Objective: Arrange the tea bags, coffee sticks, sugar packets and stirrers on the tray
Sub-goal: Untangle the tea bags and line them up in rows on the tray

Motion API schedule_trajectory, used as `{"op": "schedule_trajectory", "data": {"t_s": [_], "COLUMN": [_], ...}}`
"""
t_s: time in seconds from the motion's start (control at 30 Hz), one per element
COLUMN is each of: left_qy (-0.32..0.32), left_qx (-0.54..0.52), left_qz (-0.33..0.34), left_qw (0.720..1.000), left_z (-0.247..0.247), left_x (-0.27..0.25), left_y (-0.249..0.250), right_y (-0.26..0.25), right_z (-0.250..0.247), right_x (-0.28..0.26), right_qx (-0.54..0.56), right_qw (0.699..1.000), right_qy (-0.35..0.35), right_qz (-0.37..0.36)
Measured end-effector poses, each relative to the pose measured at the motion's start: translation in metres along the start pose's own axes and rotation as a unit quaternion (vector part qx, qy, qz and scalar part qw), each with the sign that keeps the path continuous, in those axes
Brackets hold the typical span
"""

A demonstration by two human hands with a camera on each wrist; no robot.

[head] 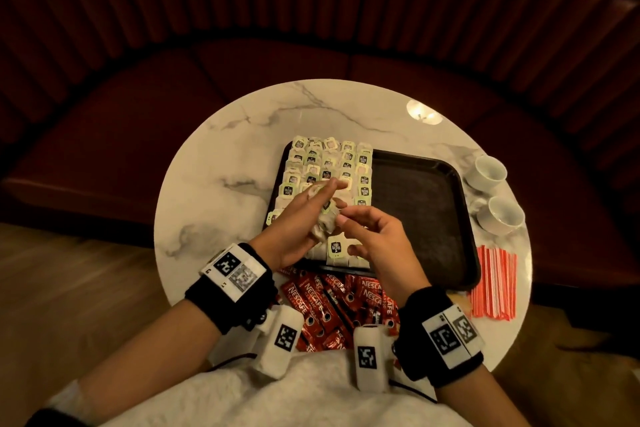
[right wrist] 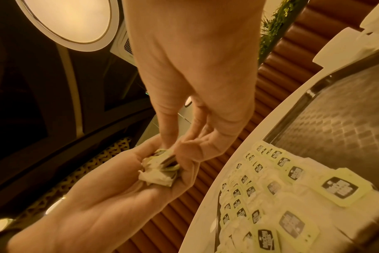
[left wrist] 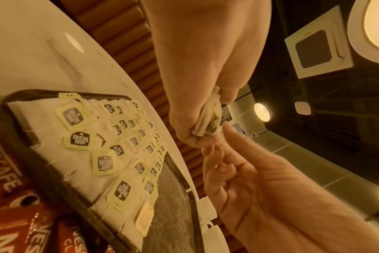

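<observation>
Roughly a quarter done, judging by the layout: McCoy tea bags (head: 329,177) already laid in rows over the 9 o'clock half of the dark tray (head: 422,218), the 3 o'clock half bare. Left hand (head: 298,218) curled round a small bunch of tea bags (head: 323,224) above the tray's near rows; right hand (head: 375,239) half-curled, thumb and fingertips (right wrist: 169,145) pinching at the top of that bunch, likely peeling off one bag to place. Whether it already has one free, cannot tell.

Left to do: Nescafe coffee sticks (head: 332,302) piled loose on the marble table (head: 214,156) at 6 o'clock of the tray, partly under the wrists; red-and-white stirrers (head: 495,282) stacked at 4 o'clock, off the tray. Sugar packets not made out in any view.

Around: two white cups (head: 493,191) at 3 o'clock just beside the tray rim, red booth seat (head: 173,107) beyond. Both forearms cross over the coffee pile, so it could get nudged; cups crowd the tray's bare side
</observation>
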State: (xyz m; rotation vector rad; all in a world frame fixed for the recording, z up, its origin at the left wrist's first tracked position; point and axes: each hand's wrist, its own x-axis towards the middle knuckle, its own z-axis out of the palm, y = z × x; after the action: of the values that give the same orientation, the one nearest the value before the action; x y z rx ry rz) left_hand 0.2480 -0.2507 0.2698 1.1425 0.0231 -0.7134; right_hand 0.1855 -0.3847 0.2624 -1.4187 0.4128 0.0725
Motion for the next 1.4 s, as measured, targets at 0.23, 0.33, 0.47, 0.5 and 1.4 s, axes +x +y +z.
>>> {"op": "schedule_trajectory", "data": {"t_s": [0.23,0.33,0.47,0.5,1.4], "left_qy": [0.029,0.018,-0.008,-0.013,-0.036], "left_qx": [0.047,0.086,0.080,0.065,-0.031], "left_qz": [0.003,0.001,0.003,0.003,-0.053], "left_qw": [0.998,0.996,0.997,0.998,0.997], "left_z": [0.001,0.003,0.001,-0.001,-0.034], "left_x": [-0.001,-0.002,-0.006,-0.007,-0.016], "left_y": [-0.002,-0.003,0.000,0.001,0.011], "right_y": [0.001,0.002,0.003,0.003,-0.008], "right_z": [0.007,0.010,0.008,0.007,0.015], "right_x": [-0.004,-0.005,-0.004,-0.004,-0.006], "right_qx": [-0.029,-0.051,-0.038,-0.021,0.303], "right_qw": [0.999,0.999,0.999,1.000,0.949], "right_qy": [0.005,-0.003,-0.001,-0.002,-0.041], "right_qz": [0.014,0.006,-0.003,-0.005,0.081]}}
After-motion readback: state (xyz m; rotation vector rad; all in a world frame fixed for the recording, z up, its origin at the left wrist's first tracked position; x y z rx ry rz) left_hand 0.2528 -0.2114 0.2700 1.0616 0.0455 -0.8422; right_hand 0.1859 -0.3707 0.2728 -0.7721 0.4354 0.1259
